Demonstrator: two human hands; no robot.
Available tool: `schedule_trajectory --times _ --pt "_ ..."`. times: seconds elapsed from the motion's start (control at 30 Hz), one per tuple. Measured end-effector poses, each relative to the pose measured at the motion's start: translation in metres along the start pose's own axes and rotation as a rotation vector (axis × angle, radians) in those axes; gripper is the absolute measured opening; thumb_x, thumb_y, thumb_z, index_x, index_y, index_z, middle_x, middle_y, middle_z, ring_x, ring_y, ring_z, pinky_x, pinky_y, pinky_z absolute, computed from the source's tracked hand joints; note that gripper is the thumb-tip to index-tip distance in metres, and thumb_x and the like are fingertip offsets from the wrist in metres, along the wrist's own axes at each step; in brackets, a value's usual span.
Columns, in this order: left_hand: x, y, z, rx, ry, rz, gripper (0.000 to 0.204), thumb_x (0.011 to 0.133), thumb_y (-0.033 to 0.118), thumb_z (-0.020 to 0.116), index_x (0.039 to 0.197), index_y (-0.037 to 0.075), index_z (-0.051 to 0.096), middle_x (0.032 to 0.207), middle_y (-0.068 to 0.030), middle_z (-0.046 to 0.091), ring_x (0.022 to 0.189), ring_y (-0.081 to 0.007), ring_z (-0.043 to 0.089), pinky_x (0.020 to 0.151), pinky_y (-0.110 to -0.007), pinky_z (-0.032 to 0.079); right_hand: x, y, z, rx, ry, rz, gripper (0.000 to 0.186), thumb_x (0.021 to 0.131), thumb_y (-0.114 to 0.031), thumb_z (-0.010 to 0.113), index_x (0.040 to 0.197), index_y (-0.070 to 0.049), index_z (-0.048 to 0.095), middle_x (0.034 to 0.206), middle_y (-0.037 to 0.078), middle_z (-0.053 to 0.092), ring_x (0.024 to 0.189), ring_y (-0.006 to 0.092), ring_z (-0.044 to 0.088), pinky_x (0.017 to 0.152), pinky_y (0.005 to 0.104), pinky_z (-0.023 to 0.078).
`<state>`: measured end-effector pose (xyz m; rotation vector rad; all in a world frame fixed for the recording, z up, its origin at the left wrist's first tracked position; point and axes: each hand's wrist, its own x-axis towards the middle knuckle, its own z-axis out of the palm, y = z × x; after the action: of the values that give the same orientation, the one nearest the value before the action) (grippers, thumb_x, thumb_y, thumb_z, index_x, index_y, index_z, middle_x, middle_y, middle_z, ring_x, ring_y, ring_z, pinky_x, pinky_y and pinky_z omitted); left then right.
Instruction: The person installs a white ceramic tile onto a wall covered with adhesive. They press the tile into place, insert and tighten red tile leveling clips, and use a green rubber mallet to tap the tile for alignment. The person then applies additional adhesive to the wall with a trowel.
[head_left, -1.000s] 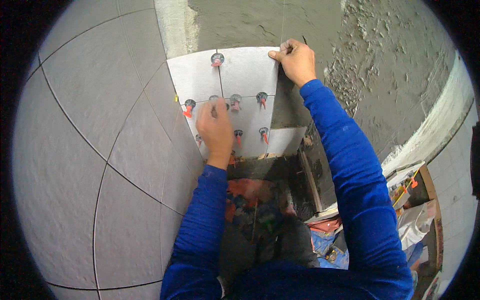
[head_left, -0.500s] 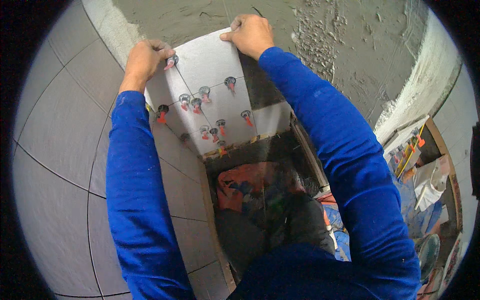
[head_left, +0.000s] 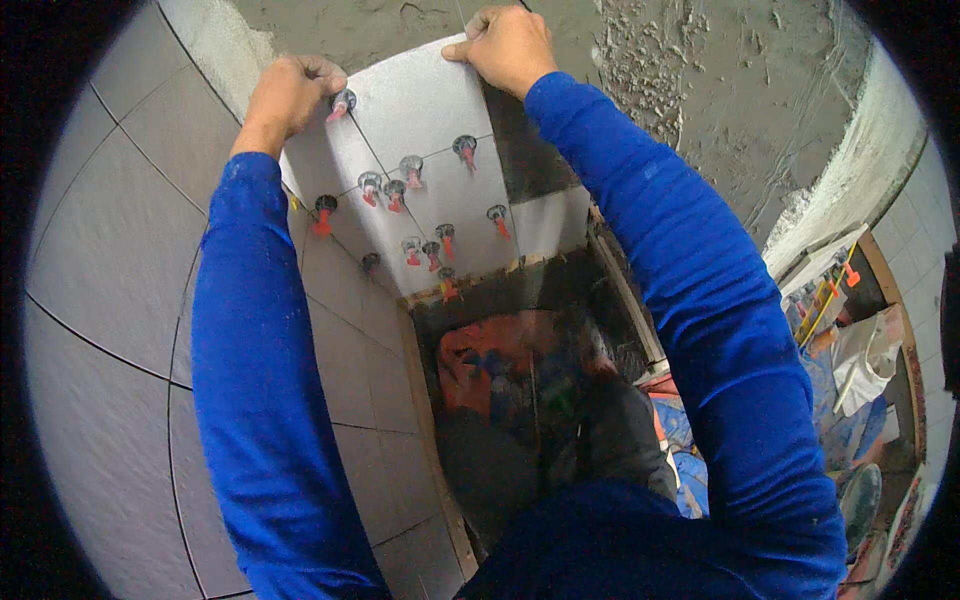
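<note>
Several light grey wall tiles cover the lower part of the wall in front of me. The upper tile (head_left: 420,105) has its top edge between my two hands. My left hand (head_left: 290,98) pinches the upper left corner with thumb and fingers, right beside a red levelling clip (head_left: 341,104). At the upper right corner, my right hand (head_left: 508,48) has its thumb on the tile's face and its fingers curled at the top edge. More red levelling clips (head_left: 396,195) with dark round bases sit along the joints. The fingertips behind the tile edge are hidden.
Wet grey mortar (head_left: 740,100) coats the wall above and to the right. Large grey tiles (head_left: 110,270) line the left wall. A dark recess with an orange-red cloth (head_left: 490,350) lies below. At right are a white bag (head_left: 868,365) and a yellow stick (head_left: 818,315).
The view has shifted slightly, so the hands and tiles appear a little higher. Both hands keep the same grip on the tile's top edge.
</note>
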<state>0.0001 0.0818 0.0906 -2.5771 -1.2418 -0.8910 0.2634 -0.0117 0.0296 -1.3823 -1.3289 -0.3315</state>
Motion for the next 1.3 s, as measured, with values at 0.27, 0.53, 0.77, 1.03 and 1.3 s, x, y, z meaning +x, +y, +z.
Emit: schedule_trajectory --times 0.27,0.53,0.77,1.03,1.3 --pt "0.006 -0.005 -0.003 -0.025 -0.043 0.019 0.024 0.083 0.03 0.079 0.096 0.009 0.08 0.087 -0.015 0.076 0.079 -0.0263 0.07 0.076 -0.038 0.053 -0.015 0.005 -0.004 0.062 0.043 -0.052 0.038 0.071 -0.038 0.087 0.084 -0.004 0.075 0.082 0.017 0.074 0.08 0.0348 0.071 0.08 0.0426 0.056" --pt "0.005 -0.004 0.001 -0.068 -0.024 -0.07 0.02 0.083 0.026 0.079 0.096 0.01 0.081 0.085 -0.0138 0.076 0.078 -0.0252 0.071 0.073 -0.038 0.053 -0.138 0.026 0.023 0.335 -0.099 0.556 0.042 0.09 -0.04 0.07 0.08 0.001 0.071 0.075 0.02 0.069 0.062 0.0327 0.065 0.059 0.0425 0.051" --pt "-0.002 0.01 -0.005 -0.044 -0.016 -0.056 0.018 0.082 0.022 0.079 0.095 0.009 0.081 0.086 -0.012 0.076 0.079 -0.0239 0.071 0.075 -0.036 0.053 -0.151 0.032 0.053 1.558 -0.401 1.077 0.026 0.103 -0.028 0.06 0.096 -0.004 0.058 0.079 0.006 0.056 0.058 0.0112 0.046 0.046 0.0249 0.035" --pt "-0.008 0.018 -0.007 -0.067 0.002 -0.089 0.019 0.083 0.023 0.079 0.094 0.007 0.081 0.086 -0.0124 0.077 0.079 -0.0209 0.071 0.076 -0.035 0.053 -0.153 0.028 0.065 1.893 -0.223 1.159 0.015 0.106 -0.017 0.051 0.097 -0.005 0.052 0.081 0.002 0.049 0.061 0.0097 0.041 0.047 0.023 0.031" --pt "-0.01 0.014 -0.006 -0.047 -0.004 -0.09 0.02 0.082 0.024 0.08 0.094 0.008 0.081 0.086 -0.0128 0.076 0.078 -0.022 0.072 0.075 -0.035 0.054 -0.157 0.023 0.066 1.919 -0.186 1.213 0.015 0.105 -0.016 0.05 0.094 -0.006 0.051 0.077 0.002 0.049 0.058 0.0105 0.041 0.046 0.025 0.031"
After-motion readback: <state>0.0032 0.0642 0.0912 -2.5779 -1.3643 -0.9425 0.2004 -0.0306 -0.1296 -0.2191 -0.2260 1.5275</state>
